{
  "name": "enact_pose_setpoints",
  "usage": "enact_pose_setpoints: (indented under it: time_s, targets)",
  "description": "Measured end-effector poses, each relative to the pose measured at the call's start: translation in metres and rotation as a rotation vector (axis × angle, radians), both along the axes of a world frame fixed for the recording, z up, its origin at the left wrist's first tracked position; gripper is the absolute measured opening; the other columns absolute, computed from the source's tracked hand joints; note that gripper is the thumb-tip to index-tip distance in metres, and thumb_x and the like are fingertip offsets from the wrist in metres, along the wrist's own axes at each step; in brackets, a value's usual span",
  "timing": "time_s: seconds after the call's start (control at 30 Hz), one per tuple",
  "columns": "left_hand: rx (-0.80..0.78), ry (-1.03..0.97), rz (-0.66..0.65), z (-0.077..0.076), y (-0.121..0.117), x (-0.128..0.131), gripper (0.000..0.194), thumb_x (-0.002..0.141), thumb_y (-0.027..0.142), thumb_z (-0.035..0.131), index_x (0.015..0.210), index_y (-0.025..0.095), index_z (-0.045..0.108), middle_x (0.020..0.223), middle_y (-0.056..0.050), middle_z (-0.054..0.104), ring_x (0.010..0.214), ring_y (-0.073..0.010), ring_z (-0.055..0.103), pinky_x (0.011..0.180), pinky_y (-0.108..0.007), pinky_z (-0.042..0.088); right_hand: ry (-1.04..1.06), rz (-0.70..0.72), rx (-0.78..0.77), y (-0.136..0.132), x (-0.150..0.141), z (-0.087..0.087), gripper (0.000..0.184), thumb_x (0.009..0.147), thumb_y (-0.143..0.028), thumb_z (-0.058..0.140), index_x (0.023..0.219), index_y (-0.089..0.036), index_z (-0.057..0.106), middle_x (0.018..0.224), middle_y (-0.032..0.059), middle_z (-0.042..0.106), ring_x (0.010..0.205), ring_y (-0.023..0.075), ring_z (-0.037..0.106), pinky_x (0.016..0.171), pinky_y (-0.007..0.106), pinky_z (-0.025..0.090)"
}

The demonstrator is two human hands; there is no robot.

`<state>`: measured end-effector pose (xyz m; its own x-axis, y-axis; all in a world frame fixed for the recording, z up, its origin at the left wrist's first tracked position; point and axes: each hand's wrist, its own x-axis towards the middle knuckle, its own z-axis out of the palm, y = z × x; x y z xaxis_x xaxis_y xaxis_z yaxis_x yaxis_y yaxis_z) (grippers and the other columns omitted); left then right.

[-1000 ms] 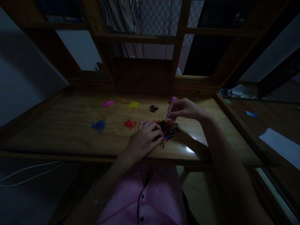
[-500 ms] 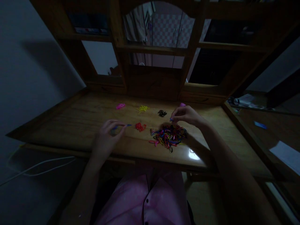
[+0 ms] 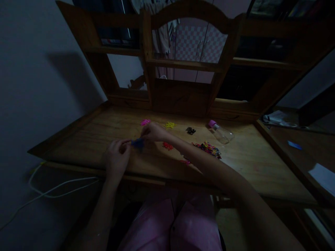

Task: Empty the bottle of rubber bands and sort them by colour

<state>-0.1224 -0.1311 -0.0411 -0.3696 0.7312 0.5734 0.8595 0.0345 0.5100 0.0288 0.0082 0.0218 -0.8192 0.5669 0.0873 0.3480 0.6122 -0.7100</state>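
A small blue bunch (image 3: pixel 138 143), blurred and looking like blue rubber bands, is between my two hands over the left part of the desk. My left hand (image 3: pixel 117 158) pinches its left end between thumb and fingers. From the right, my right hand (image 3: pixel 154 132) meets the bunch with closed fingertips. Red rubber bands (image 3: pixel 168 146) lie just right of the hands. Behind them are pink bands (image 3: pixel 145 122), yellow bands (image 3: pixel 170 125) and black bands (image 3: pixel 191 130) in separate heaps. My right forearm partly covers a mixed-colour pile (image 3: pixel 209 150).
A clear bottle (image 3: pixel 222 135) with a pink cap (image 3: pixel 212 123) lies at the back right of the wooden desk (image 3: pixel 86 139). Wooden shelves (image 3: pixel 180 94) rise along its back edge. A white cable (image 3: pixel 62 183) hangs at the left front.
My right hand has moved left from above the mixed pile to the blue bunch at my left hand. The bottle has come into sight. The view has shifted slightly.
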Motion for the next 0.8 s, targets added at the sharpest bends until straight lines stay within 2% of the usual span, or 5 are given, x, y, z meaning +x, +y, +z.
enact_pose_setpoints:
  time_s: [0.23,0.4,0.5,0.63,0.8]
  targets:
    - [0.044,-0.015,0.02,-0.001,0.0,0.002,0.02,0.086,0.022,0.047,0.091,0.02,0.067,0.096,-0.007,0.064,0.093,-0.0234,0.06,0.086,-0.035,0.046,-0.008,0.111,0.018,0.001,-0.007,0.008,0.019,0.085,-0.025,0.061,0.078,-0.013,0.073,0.069,0.0002,0.069,0.065,0.0115,0.062,0.058,0.019,0.04]
    - [0.025,0.025,0.036,-0.003,0.002,0.002,0.021,0.085,0.02,0.047,0.094,0.019,0.066,0.097,-0.009,0.063,0.093,-0.0246,0.059,0.086,-0.037,0.047,0.158,-0.07,-0.07,0.009,0.022,0.021,0.012,0.079,-0.027,0.07,0.083,-0.016,0.074,0.083,0.0035,0.074,0.082,0.0157,0.068,0.071,0.022,0.047]
    - [0.035,0.025,0.024,-0.004,0.002,0.001,0.02,0.086,0.022,0.048,0.094,0.019,0.066,0.097,-0.009,0.062,0.094,-0.0249,0.059,0.087,-0.037,0.047,0.257,-0.19,-0.013,0.006,0.079,0.051,0.024,0.077,-0.037,0.072,0.088,-0.016,0.073,0.088,0.0062,0.074,0.084,0.0172,0.067,0.073,0.025,0.049]
    - [0.045,0.012,-0.006,-0.004,0.001,0.0,0.019,0.087,0.026,0.05,0.096,0.019,0.065,0.1,-0.009,0.062,0.097,-0.0255,0.059,0.09,-0.038,0.047,0.177,-0.502,0.135,-0.021,0.192,0.081,0.029,0.077,-0.042,0.07,0.09,-0.016,0.071,0.089,0.0078,0.072,0.08,0.0174,0.066,0.071,0.028,0.05]
    - [0.178,-0.107,-0.071,0.006,-0.013,0.012,0.021,0.086,0.018,0.047,0.094,0.021,0.066,0.102,-0.006,0.064,0.101,-0.0238,0.06,0.094,-0.04,0.047,-0.201,-0.698,0.096,-0.083,0.301,0.053,0.02,0.076,-0.03,0.067,0.091,-0.017,0.07,0.082,0.0071,0.071,0.068,0.0187,0.066,0.062,0.03,0.051]
